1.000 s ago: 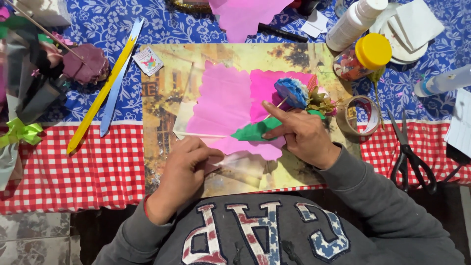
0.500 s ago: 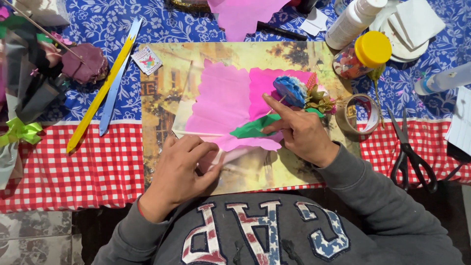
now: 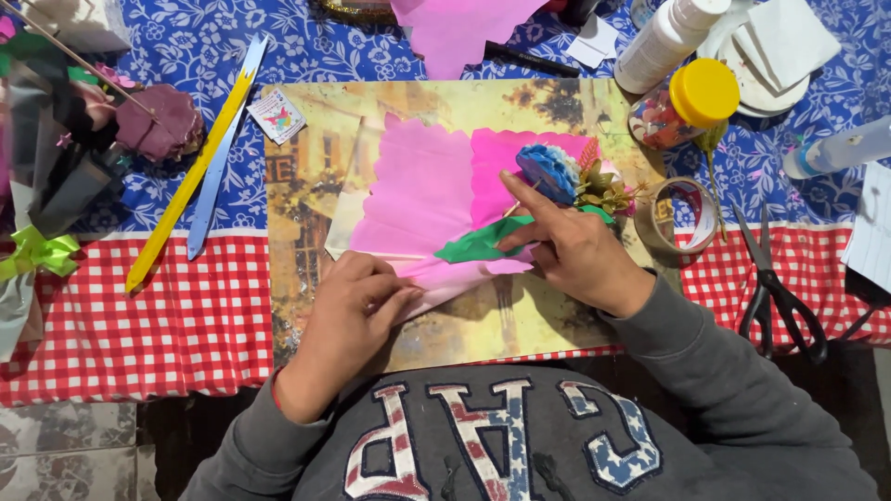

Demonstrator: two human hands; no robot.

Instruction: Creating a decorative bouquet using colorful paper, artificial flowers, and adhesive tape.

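The pink crepe paper (image 3: 422, 199) lies spread on a printed placemat (image 3: 297, 213) in the middle of the counter (image 3: 167, 315), its lower point gathered toward 6 o'clock. The left hand (image 3: 348, 311) has its grip closed on that gathered point, fingers curled and pinching the folded pink edge. The right hand (image 3: 575, 250) lies at 3 o'clock of the sheet, its grip mostly closed: the forefinger stretches toward 11 o'clock, pressing beside a blue paper flower (image 3: 549, 172), while the other fingers hold down a green paper strip (image 3: 478, 243). Whether they clasp a stem under it cannot be told. The sheet shows 2 tones, pale pink on the left and hotter pink on the right, with wavy edges.

At 2 o'clock stands a clear jar with a yellow lid (image 3: 691, 102), and beside it a white bottle (image 3: 668, 32) lies tilted. A tape roll (image 3: 677, 218) sits at 3 o'clock, with black scissors (image 3: 780, 288) beyond it. At 10 o'clock lie a small square card (image 3: 277, 115) and a yellow strip (image 3: 186, 186) across a blue strip (image 3: 223, 153). A green ribbon bow (image 3: 37, 252) sits at 9 o'clock.
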